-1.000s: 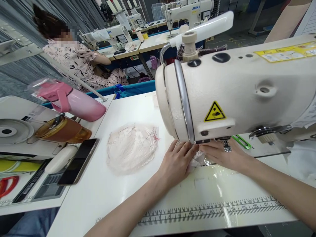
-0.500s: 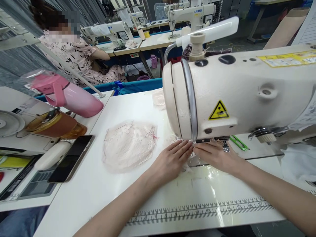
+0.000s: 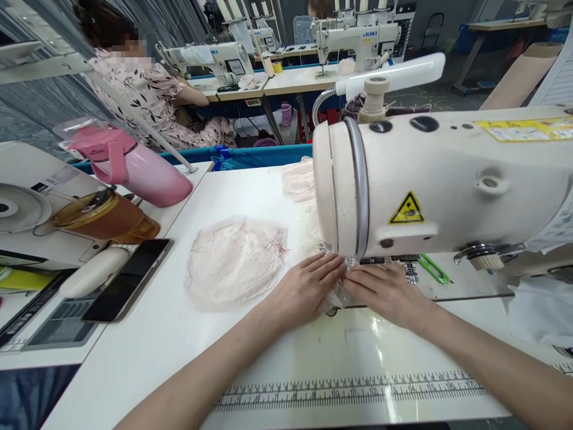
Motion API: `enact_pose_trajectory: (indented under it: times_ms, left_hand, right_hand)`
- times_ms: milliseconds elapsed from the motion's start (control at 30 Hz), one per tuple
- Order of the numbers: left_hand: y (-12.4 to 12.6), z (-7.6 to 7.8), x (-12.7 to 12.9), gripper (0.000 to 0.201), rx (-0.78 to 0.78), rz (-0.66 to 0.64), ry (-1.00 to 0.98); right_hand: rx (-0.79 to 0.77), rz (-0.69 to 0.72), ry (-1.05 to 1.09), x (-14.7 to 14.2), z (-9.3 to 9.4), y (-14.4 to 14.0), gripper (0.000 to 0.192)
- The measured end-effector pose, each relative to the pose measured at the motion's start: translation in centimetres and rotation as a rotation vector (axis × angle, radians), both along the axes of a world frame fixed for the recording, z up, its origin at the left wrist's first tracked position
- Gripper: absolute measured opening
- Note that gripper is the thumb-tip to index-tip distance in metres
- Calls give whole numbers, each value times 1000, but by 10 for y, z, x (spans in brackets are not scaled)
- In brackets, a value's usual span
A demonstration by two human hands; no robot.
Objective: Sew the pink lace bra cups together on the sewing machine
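Under the head of a white sewing machine [image 3: 430, 185], a piece of pale lace fabric [image 3: 333, 298] lies on the machine bed, partly hidden by my hands. My left hand [image 3: 307, 289] rests on it with fingers stretched out flat, just left of the needle area. Close beside its fingertips, my right hand [image 3: 380, 289] presses on the fabric too, fingers extended and thumb hidden. The needle cannot be seen behind the head. Left of my hands, a pale sheer lace piece [image 3: 237, 263] with red loose threads is spread on the table.
Green thread snips [image 3: 433, 269] lie right of the needle area. More pale fabric [image 3: 299, 181] sits behind the machine head. A phone [image 3: 129, 280], a pink bottle [image 3: 147, 176] and an amber cup [image 3: 102, 218] stand left. A ruler strip [image 3: 340, 391] runs along the front. Another person [image 3: 138, 89] sits beyond.
The camera view has shifted slightly. My hands have moved a little left relative to the machine head, still on the lace fabric. More of the pale fabric behind the head shows.
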State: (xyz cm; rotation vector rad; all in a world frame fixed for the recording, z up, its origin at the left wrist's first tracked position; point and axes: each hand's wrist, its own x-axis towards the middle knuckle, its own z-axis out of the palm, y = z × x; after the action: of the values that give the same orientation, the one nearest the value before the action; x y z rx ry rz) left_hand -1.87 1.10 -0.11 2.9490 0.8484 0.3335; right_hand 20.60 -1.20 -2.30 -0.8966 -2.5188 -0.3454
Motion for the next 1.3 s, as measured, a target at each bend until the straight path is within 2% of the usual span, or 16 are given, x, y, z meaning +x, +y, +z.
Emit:
enact_pose_trajectory:
  times_ms: [267,600,867,1033,1133,1200,1300]
  left_hand:
    - [-4,1,5,48,-18,64,-3]
    - [-13,-5,12,47,70,126,12]
    - [-16,-8,14,46,97,150,29]
    - [-17,-8,14,46,110,155,36]
    - [-17,-8,15,46,116,157,45]
    - [-16,-8,15,46,120,155,45]
    - [-16,-9,15,47,109,156,29]
  right_hand:
    - [-17,1,1,1,0,0,25]
    - [-29,-19,-46,11,-1,-1,31]
    - [90,-56,-104,16,-3,-1,24]
    - [155,-115,-101,14,13,2,20]
    - [104,-127,-44,12,21,4,19]
    - [49,-114,-17,12,17,4,24]
    - [69,-149,73,15,2,5,24]
